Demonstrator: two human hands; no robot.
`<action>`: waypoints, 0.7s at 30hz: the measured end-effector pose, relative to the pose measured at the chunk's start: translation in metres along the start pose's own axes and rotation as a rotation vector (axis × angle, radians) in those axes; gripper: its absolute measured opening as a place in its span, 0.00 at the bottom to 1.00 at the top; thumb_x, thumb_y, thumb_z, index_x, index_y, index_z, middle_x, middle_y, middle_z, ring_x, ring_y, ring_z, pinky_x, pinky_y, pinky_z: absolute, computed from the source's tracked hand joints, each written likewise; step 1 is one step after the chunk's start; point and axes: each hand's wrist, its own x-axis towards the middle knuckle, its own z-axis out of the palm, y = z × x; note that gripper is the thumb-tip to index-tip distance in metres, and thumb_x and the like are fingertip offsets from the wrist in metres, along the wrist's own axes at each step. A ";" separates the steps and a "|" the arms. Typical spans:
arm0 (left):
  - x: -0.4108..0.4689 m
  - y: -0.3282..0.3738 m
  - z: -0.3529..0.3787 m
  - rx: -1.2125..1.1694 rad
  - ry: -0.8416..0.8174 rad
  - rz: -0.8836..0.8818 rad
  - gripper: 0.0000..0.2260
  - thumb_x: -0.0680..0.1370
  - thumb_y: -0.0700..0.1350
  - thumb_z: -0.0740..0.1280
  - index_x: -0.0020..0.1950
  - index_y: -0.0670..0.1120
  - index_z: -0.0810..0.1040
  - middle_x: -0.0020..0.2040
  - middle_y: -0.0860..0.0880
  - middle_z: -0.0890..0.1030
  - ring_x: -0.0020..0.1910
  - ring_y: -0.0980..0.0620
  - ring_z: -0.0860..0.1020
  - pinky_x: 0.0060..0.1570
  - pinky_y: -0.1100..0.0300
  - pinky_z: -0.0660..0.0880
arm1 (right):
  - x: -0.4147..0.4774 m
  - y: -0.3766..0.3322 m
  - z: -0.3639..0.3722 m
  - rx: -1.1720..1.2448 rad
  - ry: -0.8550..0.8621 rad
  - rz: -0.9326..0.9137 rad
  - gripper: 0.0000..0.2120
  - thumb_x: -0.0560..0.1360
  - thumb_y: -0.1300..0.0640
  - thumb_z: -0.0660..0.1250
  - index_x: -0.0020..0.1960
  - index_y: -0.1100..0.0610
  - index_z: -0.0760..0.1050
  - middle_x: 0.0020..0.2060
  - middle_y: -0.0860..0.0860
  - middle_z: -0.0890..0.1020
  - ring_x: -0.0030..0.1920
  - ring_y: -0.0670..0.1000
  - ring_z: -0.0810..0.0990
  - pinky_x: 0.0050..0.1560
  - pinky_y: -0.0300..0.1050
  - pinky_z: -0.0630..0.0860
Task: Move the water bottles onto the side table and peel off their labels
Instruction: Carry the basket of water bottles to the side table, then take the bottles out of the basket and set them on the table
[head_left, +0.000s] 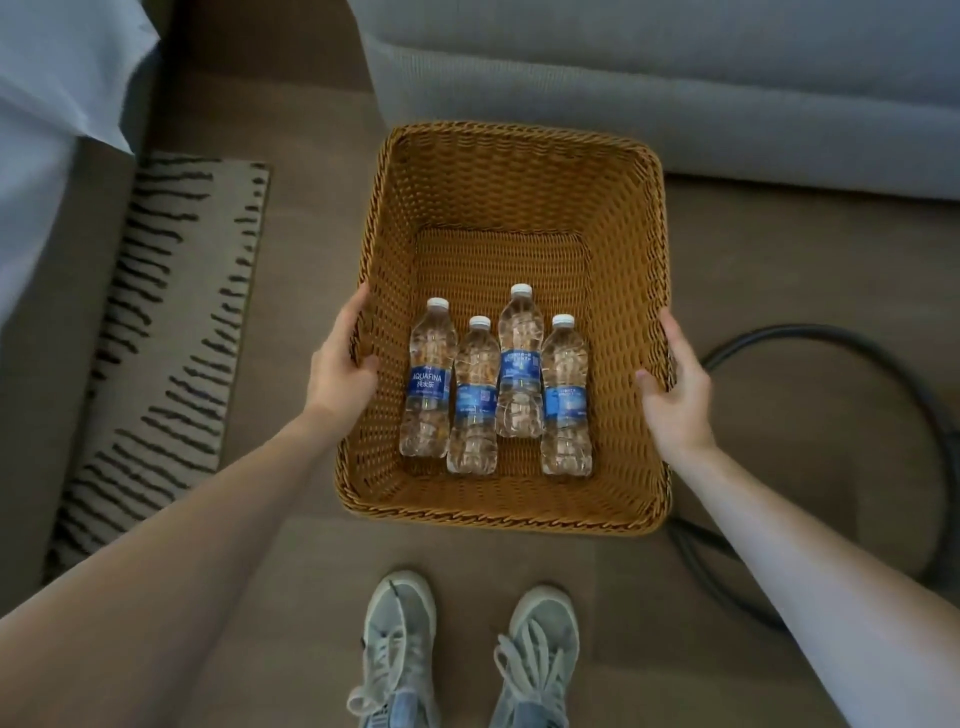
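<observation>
A brown wicker basket (519, 156) is in front of me above the floor. Inside it lie several clear water bottles (470, 400) with white caps and blue labels, side by side, caps pointing away from me. My left hand (340, 364) grips the basket's left rim, thumb inside the wall. On the right rim my right hand (675, 384) holds the same way, thumb hooked over the edge. No side table is in view.
A grey sofa (675, 78) stands beyond the basket. A striped rug (171, 322) lies on the left next to a bed with white sheet (47, 130). A black cable (831, 343) loops on the floor at right. My grey sneakers (467, 654) are below the basket.
</observation>
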 end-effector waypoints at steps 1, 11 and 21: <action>-0.001 -0.006 0.005 -0.007 0.002 -0.006 0.35 0.78 0.28 0.60 0.79 0.55 0.60 0.69 0.57 0.65 0.60 0.75 0.61 0.51 0.88 0.59 | 0.001 0.007 0.003 -0.006 0.003 0.001 0.33 0.79 0.73 0.64 0.80 0.52 0.62 0.77 0.50 0.67 0.78 0.47 0.62 0.78 0.51 0.62; -0.013 -0.037 0.023 0.068 0.023 0.024 0.39 0.78 0.30 0.60 0.78 0.66 0.53 0.69 0.59 0.68 0.63 0.69 0.66 0.61 0.82 0.60 | -0.007 0.047 0.015 -0.126 0.077 -0.032 0.35 0.80 0.70 0.64 0.79 0.44 0.62 0.71 0.44 0.72 0.70 0.45 0.72 0.71 0.31 0.65; -0.015 -0.050 0.027 0.144 0.047 0.086 0.45 0.75 0.28 0.63 0.78 0.67 0.49 0.72 0.62 0.63 0.68 0.64 0.63 0.63 0.82 0.56 | -0.005 0.052 0.016 -0.231 0.032 0.059 0.43 0.77 0.70 0.67 0.79 0.38 0.54 0.50 0.33 0.75 0.44 0.26 0.78 0.46 0.22 0.72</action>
